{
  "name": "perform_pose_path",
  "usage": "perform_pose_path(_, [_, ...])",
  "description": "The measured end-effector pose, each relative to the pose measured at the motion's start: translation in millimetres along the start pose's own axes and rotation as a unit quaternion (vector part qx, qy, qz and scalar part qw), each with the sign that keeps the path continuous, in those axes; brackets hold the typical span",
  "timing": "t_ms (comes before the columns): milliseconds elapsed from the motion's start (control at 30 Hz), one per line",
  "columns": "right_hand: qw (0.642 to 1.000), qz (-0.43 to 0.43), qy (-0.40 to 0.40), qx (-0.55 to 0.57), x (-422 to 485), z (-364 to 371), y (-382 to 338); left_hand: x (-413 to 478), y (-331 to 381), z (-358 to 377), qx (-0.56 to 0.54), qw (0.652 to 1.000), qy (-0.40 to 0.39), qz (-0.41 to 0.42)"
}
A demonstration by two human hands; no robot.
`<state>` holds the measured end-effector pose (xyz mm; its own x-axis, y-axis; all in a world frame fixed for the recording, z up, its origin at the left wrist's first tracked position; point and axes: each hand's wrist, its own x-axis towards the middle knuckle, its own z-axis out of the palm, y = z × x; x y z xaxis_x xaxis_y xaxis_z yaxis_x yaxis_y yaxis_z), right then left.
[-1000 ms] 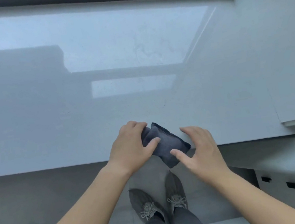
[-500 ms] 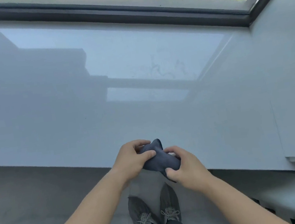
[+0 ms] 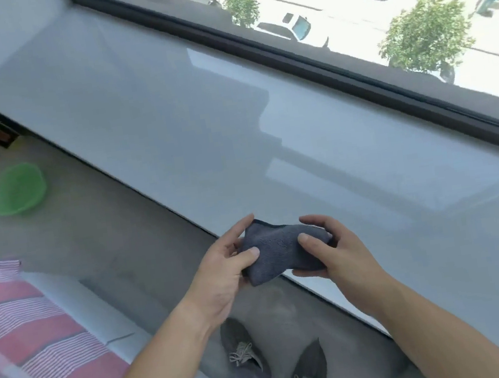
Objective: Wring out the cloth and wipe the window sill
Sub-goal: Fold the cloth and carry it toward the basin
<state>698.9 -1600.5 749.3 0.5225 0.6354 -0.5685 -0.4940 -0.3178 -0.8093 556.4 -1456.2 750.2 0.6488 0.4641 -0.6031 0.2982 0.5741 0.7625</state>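
A folded dark grey cloth is held up between both hands, just above the front edge of the wide, glossy pale window sill. My left hand grips the cloth's left end, thumb on top. My right hand grips its right end, thumb pressed on the top face and fingers curled round behind. The sill runs diagonally from upper left to lower right under the dark window frame.
A green plastic basin stands on the grey floor at left. A pink striped fabric over a white surface fills the lower left. My grey shoes are on the floor below the hands. Small items sit by the wall at far left.
My right hand closed onto the cloth and both hands lifted it off the sill edge. The view has swung left, bringing the basin and striped fabric into sight.
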Motion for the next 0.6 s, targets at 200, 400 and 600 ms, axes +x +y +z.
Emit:
perform_pose_path(200, [0.993,-0.005,-0.084,-0.08,42.1,128.2,-38.7,-21.6,42.5,-109.7,-0.066,0.993,0.097,0.033])
perform_pose_path(400, [0.973,0.006,-0.155,-0.17,103.1,284.2,-55.5,-23.4,78.8,-248.6,-0.113,0.972,0.201,0.049])
perform_pose_path(600, [0.951,0.042,-0.226,-0.207,161.8,417.9,-65.4,-15.9,125.1,-365.4,-0.149,0.943,0.29,0.065])
